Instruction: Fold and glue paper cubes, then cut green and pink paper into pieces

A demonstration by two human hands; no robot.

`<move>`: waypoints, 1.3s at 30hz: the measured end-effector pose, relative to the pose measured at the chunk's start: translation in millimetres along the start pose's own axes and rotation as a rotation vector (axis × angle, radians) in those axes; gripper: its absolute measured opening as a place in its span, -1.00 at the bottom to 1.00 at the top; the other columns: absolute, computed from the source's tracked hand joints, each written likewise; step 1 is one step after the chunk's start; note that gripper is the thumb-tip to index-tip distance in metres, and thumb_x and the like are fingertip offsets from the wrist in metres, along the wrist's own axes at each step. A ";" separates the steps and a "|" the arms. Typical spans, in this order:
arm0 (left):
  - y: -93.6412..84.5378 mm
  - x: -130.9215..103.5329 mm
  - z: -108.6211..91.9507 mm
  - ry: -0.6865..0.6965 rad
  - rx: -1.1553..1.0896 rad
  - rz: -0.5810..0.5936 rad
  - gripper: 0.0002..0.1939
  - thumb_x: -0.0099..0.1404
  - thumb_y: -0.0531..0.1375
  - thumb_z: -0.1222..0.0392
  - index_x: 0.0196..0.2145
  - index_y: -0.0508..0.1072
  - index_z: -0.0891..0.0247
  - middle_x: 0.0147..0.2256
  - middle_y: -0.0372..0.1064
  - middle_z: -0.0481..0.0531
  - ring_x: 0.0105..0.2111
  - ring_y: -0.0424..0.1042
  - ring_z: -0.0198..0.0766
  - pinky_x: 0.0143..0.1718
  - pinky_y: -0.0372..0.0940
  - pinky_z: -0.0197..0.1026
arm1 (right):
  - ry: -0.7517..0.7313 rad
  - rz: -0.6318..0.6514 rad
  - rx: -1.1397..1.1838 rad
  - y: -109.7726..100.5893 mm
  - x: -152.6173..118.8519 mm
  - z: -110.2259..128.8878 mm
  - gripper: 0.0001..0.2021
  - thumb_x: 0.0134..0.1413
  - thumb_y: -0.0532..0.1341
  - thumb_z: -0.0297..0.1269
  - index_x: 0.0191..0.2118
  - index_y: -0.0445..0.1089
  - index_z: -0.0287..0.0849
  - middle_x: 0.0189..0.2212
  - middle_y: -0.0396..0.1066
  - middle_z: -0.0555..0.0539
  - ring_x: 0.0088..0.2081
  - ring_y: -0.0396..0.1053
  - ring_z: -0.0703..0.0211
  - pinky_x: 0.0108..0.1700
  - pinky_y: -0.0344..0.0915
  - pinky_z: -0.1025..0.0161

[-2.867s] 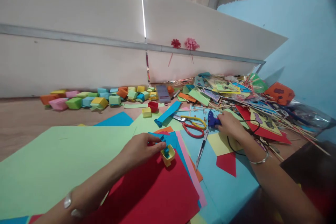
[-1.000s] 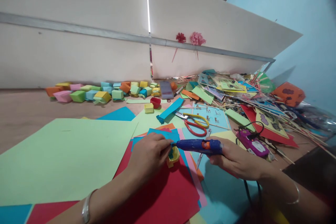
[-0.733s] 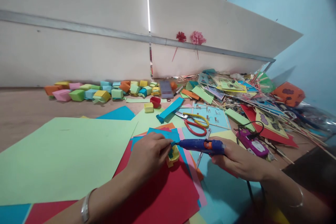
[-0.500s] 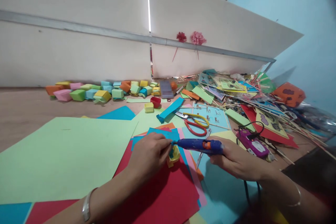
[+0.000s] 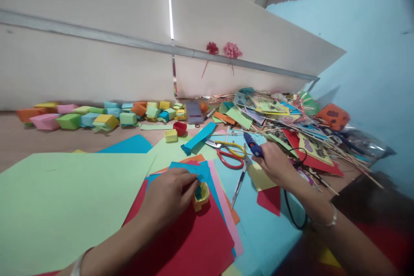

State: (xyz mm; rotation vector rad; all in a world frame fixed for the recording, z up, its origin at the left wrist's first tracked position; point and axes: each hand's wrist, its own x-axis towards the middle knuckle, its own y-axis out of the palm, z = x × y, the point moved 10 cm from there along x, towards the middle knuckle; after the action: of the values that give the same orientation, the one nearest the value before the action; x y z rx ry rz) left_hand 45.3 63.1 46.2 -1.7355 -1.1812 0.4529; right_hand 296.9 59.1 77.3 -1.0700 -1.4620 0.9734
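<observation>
My left hand (image 5: 171,194) is closed in a pinch on a small blue paper piece (image 5: 199,190). That piece stands at a little yellow paper box (image 5: 203,198), which lies beneath my fingertips over the red paper sheets (image 5: 181,241); my fingers partly hide both. My right hand (image 5: 274,161) grips a blue glue gun (image 5: 254,145), its tip pointing away from me, right of the scissors (image 5: 231,155). A dark cable hangs below my right wrist. Between the hands lies a slim cutter knife (image 5: 238,185).
Rows of coloured paper boxes (image 5: 69,121) line the back left along the white panel (image 5: 80,69). A large green sheet (image 5: 71,198) covers the left. Sticks, cards and scraps pile up at the right (image 5: 291,116). A blue folded strip (image 5: 199,137) lies behind the scissors.
My right hand has carried the glue gun away from the yellow box, back and to the right. My left hand keeps its pinch at the box. The whole view has shifted slightly.
</observation>
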 end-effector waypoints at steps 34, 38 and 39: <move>14.5 -2.5 43.8 -0.519 -1.136 -0.068 -0.75 0.08 0.35 0.09 -0.61 0.53 0.31 -0.70 0.25 -0.11 -0.66 0.14 -0.39 -0.61 0.02 -0.34 | 0.116 0.156 1.731 18.5 32.9 153.8 -0.79 -0.16 0.37 -0.16 -0.40 0.48 -0.18 -0.45 0.50 0.00 -0.40 0.41 0.26 -0.28 0.35 0.28; 20.8 -2.0 56.6 -0.703 -1.489 -0.115 -0.70 0.35 0.13 0.12 -0.43 0.53 0.35 -0.53 0.46 0.07 -0.57 0.43 -0.27 -0.52 0.32 -0.28 | 0.035 0.034 1.736 -12.0 47.4 142.2 -0.78 -0.04 0.30 -0.10 -0.39 0.36 -0.13 -0.48 0.49 0.01 -0.41 0.43 0.23 -0.32 0.34 0.28; 20.3 -1.2 60.1 -0.736 -1.560 -0.140 -0.65 0.40 0.06 0.15 -0.42 0.51 0.36 -0.49 0.48 0.10 -0.53 0.47 -0.26 -0.47 0.37 -0.26 | -0.032 0.023 1.680 -22.3 49.0 144.8 -0.81 -0.01 0.28 -0.13 -0.41 0.34 -0.13 -0.52 0.47 0.03 -0.45 0.41 0.24 -0.36 0.31 0.29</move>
State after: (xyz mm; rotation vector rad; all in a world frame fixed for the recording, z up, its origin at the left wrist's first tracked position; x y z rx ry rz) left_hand 11.5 90.4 0.0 -2.8035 -2.5652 -0.0448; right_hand 147.4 95.2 91.7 0.1961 -0.2420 1.6620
